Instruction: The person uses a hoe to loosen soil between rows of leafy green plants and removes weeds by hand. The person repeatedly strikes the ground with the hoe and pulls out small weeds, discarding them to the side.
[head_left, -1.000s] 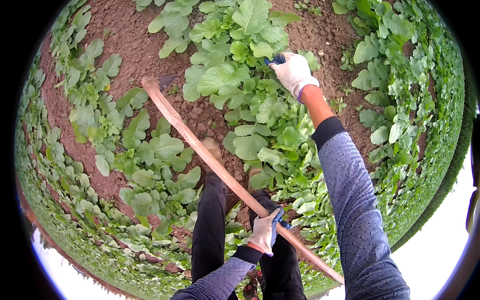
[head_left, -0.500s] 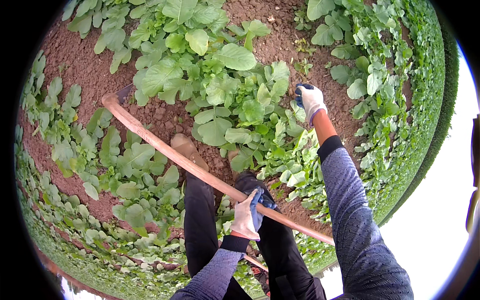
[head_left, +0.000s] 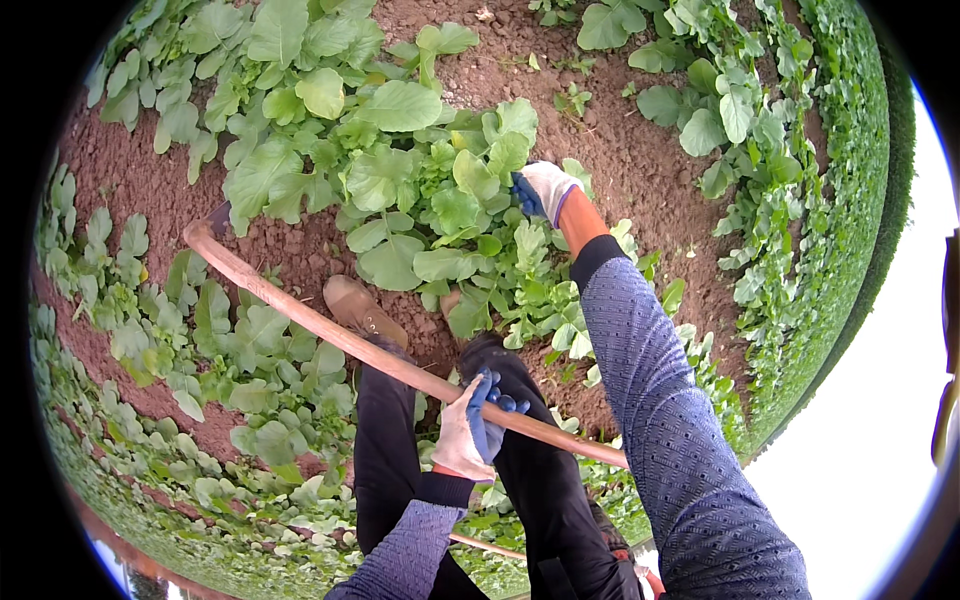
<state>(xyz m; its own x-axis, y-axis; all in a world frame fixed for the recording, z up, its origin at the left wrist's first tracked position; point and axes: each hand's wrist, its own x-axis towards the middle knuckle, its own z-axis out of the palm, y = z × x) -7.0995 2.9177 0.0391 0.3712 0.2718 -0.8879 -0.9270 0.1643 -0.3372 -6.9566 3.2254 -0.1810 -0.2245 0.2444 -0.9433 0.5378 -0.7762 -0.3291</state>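
My left hand (head_left: pixel 470 428), in a white glove with blue-coated palm and fingers, is wrapped round the wooden handle of a hoe (head_left: pixel 335 338). The handle runs slantwise across my legs. Its dark blade (head_left: pixel 219 216) lies at the far left, partly behind leaves. My right hand (head_left: pixel 545 190), gloved alike, is at the right edge of a clump of leafy green plants (head_left: pixel 400 190). Its blue fingertips are curled in against the leaves, and what they hold, if anything, is hidden.
Brown crumbly soil (head_left: pixel 640 180) shows between the plant rows. Another leafy row (head_left: pixel 750 140) stands on the right, and more low plants (head_left: pixel 270 330) grow at the left. My brown shoe (head_left: pixel 362 308) is beside the clump; a second thin pole (head_left: pixel 490 546) shows behind my legs.
My right hand has moved left from over bare soil to the clump's edge. My left hand and the hoe have shifted slightly left in the picture, the grip kept.
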